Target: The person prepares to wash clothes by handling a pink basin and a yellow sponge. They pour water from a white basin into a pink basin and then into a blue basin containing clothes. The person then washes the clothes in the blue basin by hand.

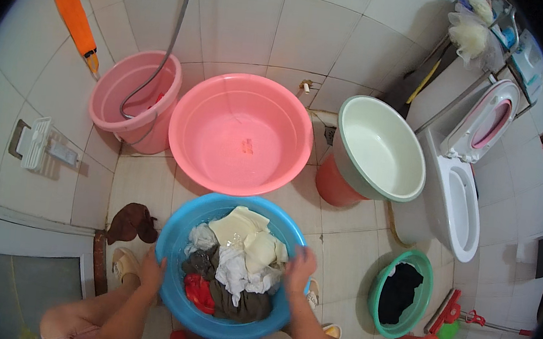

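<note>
A blue plastic basin (224,336) is before me between my legs, with wet clothes in it. My left hand (153,271) is at its left rim and my right hand (300,271), slightly blurred, is at its right rim; both grip the edge. Inside lie a cream garment (240,226), a white cloth (232,270), a dark olive garment (240,305) and a red cloth (199,293). A greyish-white piece (201,238) sits by the left wall. Some water glints among the fabrics.
Beyond the blue basin stands a pink basin (240,131), beside a pink bucket (143,138) with a shower hose (167,54). A white-and-green basin (378,146) rests on a red bucket (337,184). Right are a toilet (463,214) and a green basin (428,285) holding black cloth (400,294).
</note>
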{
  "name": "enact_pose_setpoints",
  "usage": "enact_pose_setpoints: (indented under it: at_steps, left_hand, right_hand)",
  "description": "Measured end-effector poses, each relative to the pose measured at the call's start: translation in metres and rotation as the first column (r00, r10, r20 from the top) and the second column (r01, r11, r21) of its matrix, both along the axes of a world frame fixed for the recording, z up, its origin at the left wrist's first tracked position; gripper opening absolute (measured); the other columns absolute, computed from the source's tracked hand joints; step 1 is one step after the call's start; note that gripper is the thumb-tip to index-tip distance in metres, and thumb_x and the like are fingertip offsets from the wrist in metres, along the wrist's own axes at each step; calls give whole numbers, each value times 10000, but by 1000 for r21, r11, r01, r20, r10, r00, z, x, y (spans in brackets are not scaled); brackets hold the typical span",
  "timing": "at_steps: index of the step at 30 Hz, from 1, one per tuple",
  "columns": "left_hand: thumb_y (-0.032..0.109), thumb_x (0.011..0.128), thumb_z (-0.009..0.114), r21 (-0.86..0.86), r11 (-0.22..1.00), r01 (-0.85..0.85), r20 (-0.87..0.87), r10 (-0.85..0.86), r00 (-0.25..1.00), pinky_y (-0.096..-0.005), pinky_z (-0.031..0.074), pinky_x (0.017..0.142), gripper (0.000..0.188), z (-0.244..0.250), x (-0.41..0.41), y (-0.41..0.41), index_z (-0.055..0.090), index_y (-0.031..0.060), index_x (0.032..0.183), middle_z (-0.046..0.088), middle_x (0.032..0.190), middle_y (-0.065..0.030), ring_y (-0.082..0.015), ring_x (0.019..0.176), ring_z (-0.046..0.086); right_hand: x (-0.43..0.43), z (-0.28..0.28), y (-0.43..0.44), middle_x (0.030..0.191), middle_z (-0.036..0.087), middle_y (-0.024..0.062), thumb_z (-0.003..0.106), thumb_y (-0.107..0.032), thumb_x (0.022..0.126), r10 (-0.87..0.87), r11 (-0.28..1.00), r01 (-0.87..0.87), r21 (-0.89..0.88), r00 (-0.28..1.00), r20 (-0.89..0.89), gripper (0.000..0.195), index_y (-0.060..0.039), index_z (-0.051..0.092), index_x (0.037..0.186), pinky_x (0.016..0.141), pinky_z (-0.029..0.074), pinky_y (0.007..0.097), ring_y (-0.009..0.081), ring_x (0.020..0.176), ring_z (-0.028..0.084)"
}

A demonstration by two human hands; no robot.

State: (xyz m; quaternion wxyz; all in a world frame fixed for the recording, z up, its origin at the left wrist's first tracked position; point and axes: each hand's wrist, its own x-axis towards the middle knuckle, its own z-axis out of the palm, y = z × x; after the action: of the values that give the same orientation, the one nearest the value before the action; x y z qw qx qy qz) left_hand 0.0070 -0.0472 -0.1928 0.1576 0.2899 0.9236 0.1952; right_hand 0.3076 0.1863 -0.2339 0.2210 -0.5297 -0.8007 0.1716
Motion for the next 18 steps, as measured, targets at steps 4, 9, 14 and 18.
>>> enact_pose_setpoints:
  at_steps: [4, 9, 14, 18]
  left_hand:
    - [181, 763, 590, 33, 918, 395, -202, -381, 902, -454, 356, 903, 438, -8, 0, 32, 497, 57, 1172, 428, 1207, -240, -382, 1099, 420]
    - [229, 768, 596, -37, 730, 682, -104, -682, 724, -511, 302, 951, 531, -29, 23, 70, 435, 139, 1266, 294, 1332, -248, -410, 1204, 320]
    - [360, 788, 580, -67, 817, 573, 91, -567, 819, -529, 298, 944, 620, -58, 18, 130, 335, 207, 1337, 254, 1362, -226, -399, 1227, 290]
    - [387, 781, 579, -197, 799, 568, 316, -497, 808, -452, 432, 797, 641, -91, 5, 130, 328, 202, 1341, 554, 1044, -226, -370, 948, 533]
  right_hand:
    - [-55, -18, -20, 1247, 400, 227, 611, -220, 751, 378, 926, -375, -48, 924, 64, 490, -158, 472, 1217, 957, 304, 505, 408, 1149, 382]
    - [-113, -27, -14, 1336, 268, 249, 616, -474, 709, 191, 907, 10, -421, 881, 432, 744, -218, 325, 1344, 989, 250, 514, 410, 1216, 298]
    - [-125, -81, -11, 1242, 389, 234, 584, -369, 736, 507, 842, -449, -300, 848, 153, 676, -203, 330, 1339, 892, 339, 483, 366, 1142, 396]
    - [-124, -74, 18, 1209, 430, 190, 571, -327, 754, 774, 621, -738, -263, 631, 55, 619, -144, 371, 1311, 878, 357, 460, 351, 1102, 427]
